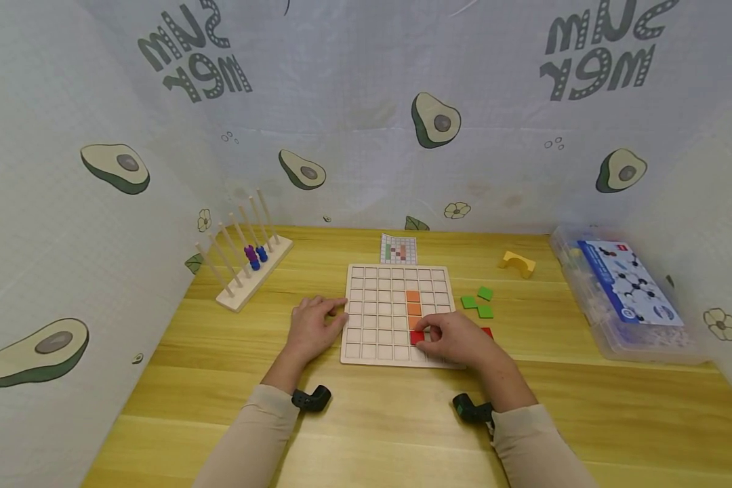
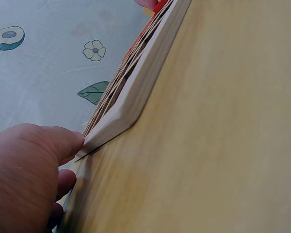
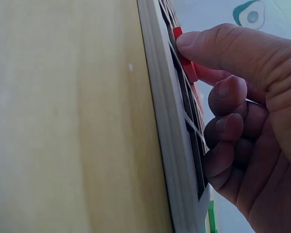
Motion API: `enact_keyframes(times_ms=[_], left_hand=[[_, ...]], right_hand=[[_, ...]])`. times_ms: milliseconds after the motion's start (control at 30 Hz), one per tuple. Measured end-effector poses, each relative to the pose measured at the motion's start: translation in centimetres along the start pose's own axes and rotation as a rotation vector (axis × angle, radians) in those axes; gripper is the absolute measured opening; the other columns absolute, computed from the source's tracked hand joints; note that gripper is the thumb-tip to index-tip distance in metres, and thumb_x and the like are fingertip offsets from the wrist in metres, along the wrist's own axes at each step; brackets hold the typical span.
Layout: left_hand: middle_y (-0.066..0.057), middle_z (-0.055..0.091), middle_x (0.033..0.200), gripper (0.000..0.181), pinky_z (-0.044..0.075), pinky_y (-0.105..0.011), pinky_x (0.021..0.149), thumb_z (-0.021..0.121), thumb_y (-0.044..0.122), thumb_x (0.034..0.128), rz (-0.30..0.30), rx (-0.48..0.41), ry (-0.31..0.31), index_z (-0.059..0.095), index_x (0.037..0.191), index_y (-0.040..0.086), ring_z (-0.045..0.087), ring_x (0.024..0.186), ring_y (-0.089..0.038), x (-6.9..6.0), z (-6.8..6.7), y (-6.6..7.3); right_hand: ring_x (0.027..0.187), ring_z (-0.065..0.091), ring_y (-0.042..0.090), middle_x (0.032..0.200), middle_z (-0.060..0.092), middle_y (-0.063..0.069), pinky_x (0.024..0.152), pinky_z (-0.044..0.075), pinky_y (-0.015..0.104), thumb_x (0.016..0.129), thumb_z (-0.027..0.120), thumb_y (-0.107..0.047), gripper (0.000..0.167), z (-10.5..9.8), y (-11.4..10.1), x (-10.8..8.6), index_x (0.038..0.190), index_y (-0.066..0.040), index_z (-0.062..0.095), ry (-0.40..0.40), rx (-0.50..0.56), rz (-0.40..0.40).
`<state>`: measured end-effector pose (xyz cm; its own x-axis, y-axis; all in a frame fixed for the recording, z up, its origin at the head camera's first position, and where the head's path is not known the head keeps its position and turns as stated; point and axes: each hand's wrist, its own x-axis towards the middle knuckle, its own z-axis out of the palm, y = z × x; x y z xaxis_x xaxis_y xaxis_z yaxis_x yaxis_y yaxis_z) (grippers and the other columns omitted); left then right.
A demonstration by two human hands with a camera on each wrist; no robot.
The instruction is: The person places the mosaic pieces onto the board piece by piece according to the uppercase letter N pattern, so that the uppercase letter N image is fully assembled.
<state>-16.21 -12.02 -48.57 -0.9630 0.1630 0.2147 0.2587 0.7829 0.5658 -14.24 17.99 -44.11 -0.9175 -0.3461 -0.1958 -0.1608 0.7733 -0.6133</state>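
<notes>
A wooden grid board point(image 1: 371, 324) lies flat on the table. Three orange square tiles point(image 1: 413, 309) fill neighbouring cells of one column. Just below them, my right hand point(image 1: 460, 337) pinches a red square tile point(image 1: 417, 337) between thumb and index finger at the board's surface. The right wrist view shows that red tile point(image 3: 186, 58) slightly tilted, its other fingers curled loosely beneath. My left hand point(image 1: 310, 329) rests at the board's left edge, thumb and index finger touching it. Another red tile point(image 1: 486, 332) is partly hidden behind the right hand.
Several green tiles point(image 1: 477, 302) lie right of the board. A printed pattern card point(image 1: 398, 249) sits behind it. A peg rack point(image 1: 244, 288) with beads stands left. A yellow arch block point(image 1: 517, 263) and a clear plastic box point(image 1: 628, 291) are at the right.
</notes>
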Motion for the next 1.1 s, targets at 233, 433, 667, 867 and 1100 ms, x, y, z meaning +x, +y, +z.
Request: enact_keyframes(times_ms=[233, 433, 667, 867, 1100], left_hand=[[0.000, 0.069, 0.099, 0.034, 0.038, -0.041, 0.085, 0.069, 0.034, 0.0962, 0.005, 0.003, 0.003, 0.073, 0.127, 0.021, 0.055, 0.095, -0.022, 0.0, -0.3, 0.1], [-0.001, 0.069, 0.097, 0.033, 0.038, -0.041, 0.083, 0.070, 0.033, 0.0953, 0.016, 0.004, 0.011, 0.074, 0.125, 0.020, 0.055, 0.093, -0.022, -0.2, -0.5, 0.2], [0.000, 0.069, 0.098, 0.033, 0.038, -0.042, 0.083, 0.068, 0.033, 0.0969, 0.007, -0.003, -0.009, 0.073, 0.127, 0.021, 0.054, 0.093, -0.021, -0.1, -0.4, 0.2], [0.000, 0.069, 0.098, 0.034, 0.037, -0.040, 0.084, 0.069, 0.034, 0.0964, -0.002, -0.007, -0.013, 0.073, 0.128, 0.021, 0.054, 0.093, -0.021, 0.1, -0.1, 0.3], [-0.001, 0.070, 0.101, 0.035, 0.037, -0.040, 0.084, 0.069, 0.035, 0.0967, -0.009, -0.001, -0.019, 0.072, 0.129, 0.021, 0.055, 0.095, -0.022, 0.0, -0.3, 0.2]], right_hand=[[0.062, 0.046, 0.012, 0.067, 0.051, -0.005, 0.056, 0.033, 0.024, 0.088, 0.079, -0.023, 0.018, 0.2, -0.1, 0.1, 0.103, -0.018, 0.073, 0.007, -0.020, -0.002], [0.063, 0.046, 0.012, 0.069, 0.051, -0.005, 0.057, 0.033, 0.024, 0.088, 0.079, -0.024, 0.018, 0.1, -0.3, 0.1, 0.104, -0.019, 0.072, 0.013, -0.032, 0.009], [0.065, 0.047, 0.015, 0.074, 0.052, -0.001, 0.057, 0.036, 0.026, 0.091, 0.075, -0.024, 0.019, -0.8, 0.1, -0.4, 0.109, -0.019, 0.072, 0.027, 0.016, 0.026], [0.069, 0.046, 0.016, 0.078, 0.051, 0.000, 0.059, 0.038, 0.026, 0.095, 0.072, -0.025, 0.026, -2.3, 1.2, -1.4, 0.118, -0.013, 0.069, 0.053, 0.054, 0.018], [0.063, 0.048, 0.017, 0.079, 0.053, 0.003, 0.055, 0.039, 0.027, 0.097, 0.070, -0.025, 0.032, -4.1, 3.1, -3.1, 0.124, -0.009, 0.067, 0.105, 0.064, 0.076]])
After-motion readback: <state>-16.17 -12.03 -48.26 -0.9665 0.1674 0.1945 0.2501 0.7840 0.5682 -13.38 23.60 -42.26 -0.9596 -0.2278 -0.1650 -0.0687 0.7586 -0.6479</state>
